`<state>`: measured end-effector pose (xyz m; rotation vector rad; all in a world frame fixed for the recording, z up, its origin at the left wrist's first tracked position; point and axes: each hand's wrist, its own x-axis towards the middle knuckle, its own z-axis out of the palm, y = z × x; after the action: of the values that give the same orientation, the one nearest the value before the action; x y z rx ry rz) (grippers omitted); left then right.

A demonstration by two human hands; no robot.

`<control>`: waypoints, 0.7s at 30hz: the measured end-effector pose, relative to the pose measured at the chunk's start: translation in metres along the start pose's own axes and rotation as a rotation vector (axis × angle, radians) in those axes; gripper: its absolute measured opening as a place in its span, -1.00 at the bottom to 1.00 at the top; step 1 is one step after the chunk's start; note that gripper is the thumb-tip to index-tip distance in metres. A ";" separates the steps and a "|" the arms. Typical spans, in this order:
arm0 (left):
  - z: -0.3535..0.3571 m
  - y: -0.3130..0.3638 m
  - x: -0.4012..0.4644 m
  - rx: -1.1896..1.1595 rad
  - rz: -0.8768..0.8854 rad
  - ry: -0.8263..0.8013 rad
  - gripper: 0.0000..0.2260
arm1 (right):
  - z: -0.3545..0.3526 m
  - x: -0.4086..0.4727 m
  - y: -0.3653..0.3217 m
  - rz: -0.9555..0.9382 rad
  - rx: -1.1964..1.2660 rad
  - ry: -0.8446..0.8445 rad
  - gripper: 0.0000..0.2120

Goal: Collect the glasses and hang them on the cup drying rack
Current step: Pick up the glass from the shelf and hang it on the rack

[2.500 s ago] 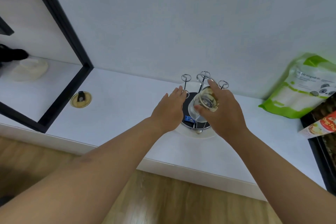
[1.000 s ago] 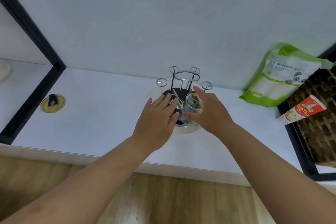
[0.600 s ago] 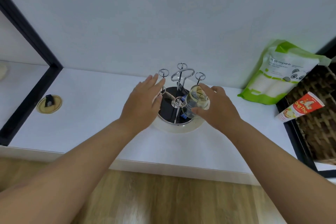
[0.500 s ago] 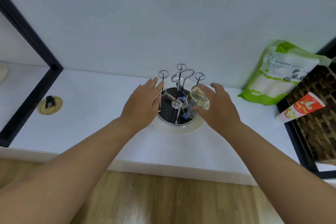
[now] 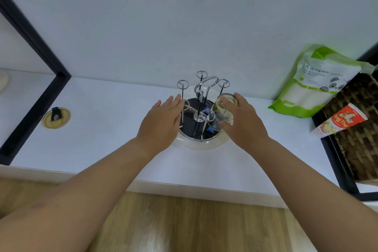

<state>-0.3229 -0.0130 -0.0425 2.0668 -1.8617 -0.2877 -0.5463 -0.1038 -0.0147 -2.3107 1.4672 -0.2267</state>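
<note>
A chrome cup drying rack (image 5: 201,100) with several ring-tipped prongs and a looped handle stands on a round cream base (image 5: 202,145) on the white counter. A clear glass (image 5: 222,111) sits upside down over a prong on the rack's right side. My right hand (image 5: 243,121) is wrapped around the glass from the right. My left hand (image 5: 163,122) rests flat against the rack's left side, fingers apart, touching a left prong and holding nothing.
A green and white pouch (image 5: 319,82) leans on the wall at right. Beside it are a red and white tube box (image 5: 340,120) and a wicker basket (image 5: 362,129). A round brass cover (image 5: 55,117) lies at left, near a black frame (image 5: 36,98). Wooden floor is below.
The glass has gone down over the right prong with my right hand still around it. My left hand has slid from the rack's front to its left side. The camera tilted slightly.
</note>
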 end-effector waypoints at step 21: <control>-0.181 0.105 0.003 -0.063 0.090 0.064 -0.54 | -0.167 -0.055 -0.059 -0.111 0.022 0.131 -0.29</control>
<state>-0.3518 -0.0035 0.1641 1.9218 -1.8771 -0.2516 -0.5775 -0.0727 0.1651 -2.4023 1.3893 -0.4303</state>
